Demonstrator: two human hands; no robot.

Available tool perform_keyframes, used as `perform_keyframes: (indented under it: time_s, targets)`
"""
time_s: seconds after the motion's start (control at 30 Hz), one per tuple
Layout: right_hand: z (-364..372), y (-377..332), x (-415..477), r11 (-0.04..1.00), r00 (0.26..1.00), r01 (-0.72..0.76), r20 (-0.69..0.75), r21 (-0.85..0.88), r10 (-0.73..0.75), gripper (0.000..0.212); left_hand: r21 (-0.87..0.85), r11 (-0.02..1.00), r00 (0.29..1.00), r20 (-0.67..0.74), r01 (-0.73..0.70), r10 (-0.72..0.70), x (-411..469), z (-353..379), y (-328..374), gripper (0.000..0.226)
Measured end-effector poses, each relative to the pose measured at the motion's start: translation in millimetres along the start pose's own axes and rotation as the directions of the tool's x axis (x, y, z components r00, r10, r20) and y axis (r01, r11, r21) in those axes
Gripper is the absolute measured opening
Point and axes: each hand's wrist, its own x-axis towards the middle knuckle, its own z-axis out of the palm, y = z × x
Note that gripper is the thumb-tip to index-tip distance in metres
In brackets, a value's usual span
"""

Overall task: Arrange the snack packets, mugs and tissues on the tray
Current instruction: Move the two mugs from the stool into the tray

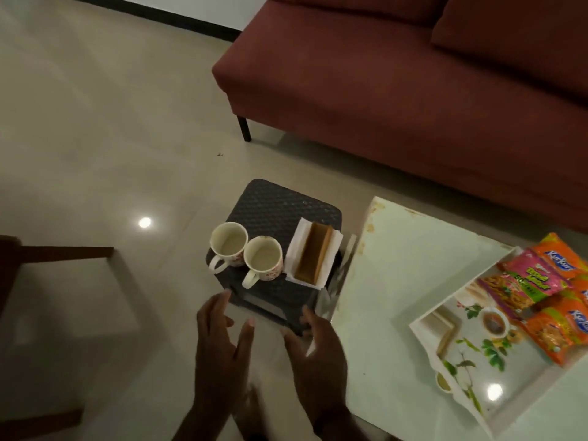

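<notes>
Left hand (219,342) and right hand (313,342) both spread open, empty, hovering just short of dark stool (280,211). We judge mugs next: take each by handle, lift level. At 12 o'clock from hands, two mugs (246,254) side by side on stool, interiors pale, contents unclear. Tissues (313,254) in holder at their 3 o'clock. Tray (471,361) on white table (397,265), toward 3 o'clock, holds snack packets (541,294) along far side; near part bare.

A dark woven stool (280,205) stood on the pale tiled floor (95,122), just beside a white table (397,265). A maroon sofa (381,74) sat behind them.
</notes>
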Motion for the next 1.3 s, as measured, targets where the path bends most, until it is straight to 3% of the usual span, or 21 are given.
perform_keyframes:
  time_s: [0.13,0.37,0.5,0.63,0.77,0.9,1.1,1.3]
  targets:
    - [53.5,-42.2,14.4,0.979,0.985,-0.162,0.076,0.124,0.154,0.063,-0.01,0.998,0.999,-0.006,0.054,-0.054,51.3,-23.9,-38.2,0.065]
    - [110.1,-84.4,55.8,0.797,0.912,-0.409,0.213,0.445,0.349,0.048,-0.026,0.99,0.97,0.201,0.141,-0.133,125.0,-25.8,-72.8,0.058]
    - [119.2,-94.3,66.3,0.715,0.88,-0.468,0.204,0.519,0.428,0.022,-0.031,0.995,0.967,0.24,0.098,-0.088,141.8,-15.8,-74.4,0.025]
    - [119.9,-98.4,75.0,0.682,0.841,-0.537,0.245,0.497,0.483,0.026,-0.056,0.991,0.968,0.227,0.122,-0.106,150.4,-8.2,-77.9,0.035]
    - [115.6,-98.8,80.0,0.641,0.798,-0.602,0.369,0.475,0.476,0.028,-0.071,0.981,0.94,0.307,0.181,-0.151,159.0,-1.7,-91.4,0.042]
    - [109.8,-100.5,82.5,0.607,0.786,-0.617,0.432,0.502,0.442,0.029,-0.187,0.914,0.884,0.381,0.359,-0.27,164.2,-0.7,-94.0,0.033]
    - [95.8,-90.3,70.7,0.605,0.822,-0.569,0.41,0.557,0.396,0.026,-0.185,0.925,0.913,0.309,0.332,-0.266,141.6,-8.7,-96.1,0.035]
    - [70.0,-75.2,39.3,0.636,0.842,-0.538,0.399,0.554,0.364,0.025,-0.285,0.863,0.898,0.275,0.418,-0.344,100.2,-22.5,-88.3,0.03]
